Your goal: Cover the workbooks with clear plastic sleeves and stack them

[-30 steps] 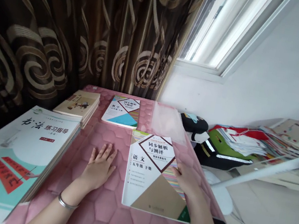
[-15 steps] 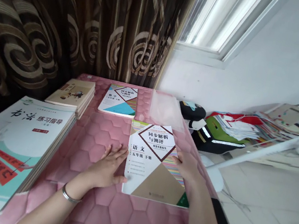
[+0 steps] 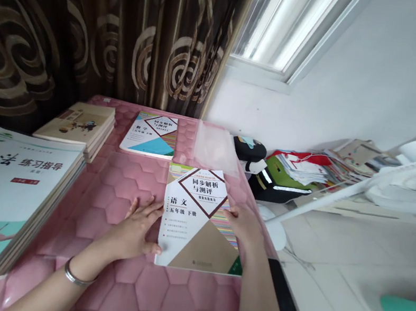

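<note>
A workbook [image 3: 187, 248] with a white, brown and striped cover lies face up on the pink padded table cover [image 3: 150, 301]. My left hand [image 3: 138, 229] rests flat at its left side, fingers spread, with the thumb and fingertips at the book's edge. At the right edge, my right hand [image 3: 245, 232] has its fingers curled on the book, partly over the striped area; some fingers are hidden. Beyond it lies a smaller-looking workbook [image 3: 151, 135] with a blue and white cover. A translucent plastic sheet [image 3: 215, 149] is spread to the right of that one.
On the left stand a pile of large books [image 3: 23, 198] and a shorter pile of tan books [image 3: 80, 122]. A patterned curtain [image 3: 114, 26] hangs behind the table. To the right are a white fan [image 3: 413, 175], a green and black bag [image 3: 284, 177] and stacked papers [image 3: 353, 154].
The whole view has shifted, so everything appears further left and green objects show at the lower right. Both hands keep their places at the workbook's sides.
</note>
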A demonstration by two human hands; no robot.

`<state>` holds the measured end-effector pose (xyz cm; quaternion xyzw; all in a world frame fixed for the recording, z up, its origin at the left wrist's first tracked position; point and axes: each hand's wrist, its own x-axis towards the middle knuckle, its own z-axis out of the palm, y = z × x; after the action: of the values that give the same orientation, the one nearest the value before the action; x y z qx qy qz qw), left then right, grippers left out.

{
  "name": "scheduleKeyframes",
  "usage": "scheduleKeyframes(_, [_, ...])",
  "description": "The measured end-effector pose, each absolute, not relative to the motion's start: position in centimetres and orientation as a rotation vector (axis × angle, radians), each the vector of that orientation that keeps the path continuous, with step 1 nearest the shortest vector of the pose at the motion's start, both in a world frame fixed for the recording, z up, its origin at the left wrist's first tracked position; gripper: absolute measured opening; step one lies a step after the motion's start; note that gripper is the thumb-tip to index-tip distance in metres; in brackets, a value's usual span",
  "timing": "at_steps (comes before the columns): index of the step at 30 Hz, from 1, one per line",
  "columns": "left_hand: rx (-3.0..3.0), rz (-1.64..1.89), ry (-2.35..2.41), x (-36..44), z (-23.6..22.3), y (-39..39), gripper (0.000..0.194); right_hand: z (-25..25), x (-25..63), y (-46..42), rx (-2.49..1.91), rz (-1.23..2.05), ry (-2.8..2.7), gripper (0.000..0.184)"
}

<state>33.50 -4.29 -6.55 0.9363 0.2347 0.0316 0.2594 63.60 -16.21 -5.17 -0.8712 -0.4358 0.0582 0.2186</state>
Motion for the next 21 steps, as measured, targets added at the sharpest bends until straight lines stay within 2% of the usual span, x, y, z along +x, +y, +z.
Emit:
scheduleKeyframes(5, [2.517, 0.083, 0.653, 33.73, -6.19, -4.52, 0.088, -5.23, 63.57, -16.25, -2.503, 0.171, -1.234, 0.037])
scheduleKeyframes(14, [2.491, 0.085, 0.651, 33.61, -6.22, -4.68, 0.101, -5.89, 63.61, -16.00, -2.518, 0.063, -1.247, 0.031])
scheduleKeyframes(21, [2.459, 0.028, 0.636, 33.30, -6.18, -4.64, 0.103, -5.78, 63.45, -15.91, -2.562, 0.060, -1.293, 0.033])
